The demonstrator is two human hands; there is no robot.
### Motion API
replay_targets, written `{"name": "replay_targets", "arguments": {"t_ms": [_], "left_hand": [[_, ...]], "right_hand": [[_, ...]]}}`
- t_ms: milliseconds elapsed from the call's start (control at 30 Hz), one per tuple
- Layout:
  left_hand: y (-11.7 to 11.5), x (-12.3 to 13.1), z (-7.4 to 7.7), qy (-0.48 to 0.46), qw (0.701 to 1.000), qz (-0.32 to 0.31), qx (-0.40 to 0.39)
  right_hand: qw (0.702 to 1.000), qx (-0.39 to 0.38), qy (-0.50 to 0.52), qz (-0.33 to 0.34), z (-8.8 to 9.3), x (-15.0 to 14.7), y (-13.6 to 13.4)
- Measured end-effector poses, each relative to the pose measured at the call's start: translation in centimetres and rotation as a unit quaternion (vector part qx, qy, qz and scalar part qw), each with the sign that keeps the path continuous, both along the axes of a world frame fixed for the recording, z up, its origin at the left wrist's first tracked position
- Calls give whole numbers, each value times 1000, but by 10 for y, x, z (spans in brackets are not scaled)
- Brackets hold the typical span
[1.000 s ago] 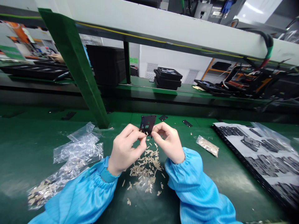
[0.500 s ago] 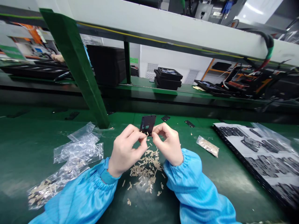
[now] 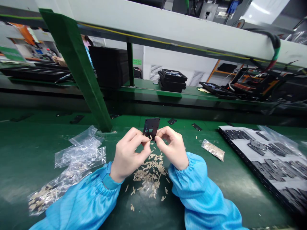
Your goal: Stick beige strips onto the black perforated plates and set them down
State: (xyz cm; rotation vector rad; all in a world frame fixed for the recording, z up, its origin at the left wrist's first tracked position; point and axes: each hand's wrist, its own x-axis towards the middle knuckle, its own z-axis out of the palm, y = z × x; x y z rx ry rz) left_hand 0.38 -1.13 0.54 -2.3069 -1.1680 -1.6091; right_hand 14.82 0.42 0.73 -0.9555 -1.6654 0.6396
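Observation:
A thin black plastic panel (image 3: 149, 124) with a cut-out window stands nearly upright between my hands, above the bench. My right hand (image 3: 173, 147) pinches its lower right edge between thumb and index finger. At the panel's lower left, the thumb and index finger of my left hand (image 3: 131, 152) come together on a small beige piece (image 3: 151, 137). Whether the left fingers also support the panel is hidden. Below both hands lies a loose pile of small beige pieces (image 3: 149, 174), some strip-shaped.
Clear plastic bags (image 3: 80, 153), some with beige pieces, lie left. To the right are a small filled bag (image 3: 213, 149) and a tray (image 3: 242, 140) of dark parts. Several black parts (image 3: 196, 127) lie along the far green strip. A green post (image 3: 79, 76) rises left; a beam (image 3: 168, 24) crosses overhead.
The black parts on the far strip have shifted slightly to the right. Part of another person shows behind the green post. My hands and the panel have barely moved.

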Motion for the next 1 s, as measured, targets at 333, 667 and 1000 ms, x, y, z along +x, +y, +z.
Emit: {"name": "replay_targets", "arguments": {"t_ms": [333,667,1000], "left_hand": [[0,0,0,-17,1000,-13,-12],[5,-5,-2,-109,984,-78,-116],[5,-7,1,-164,966,-111,-164]], "right_hand": [[1000,0,-5,-2,-1,-1,1],[995,-65,35,73,3,7,2],[999,-3,-14,47,7,7,-5]]}}
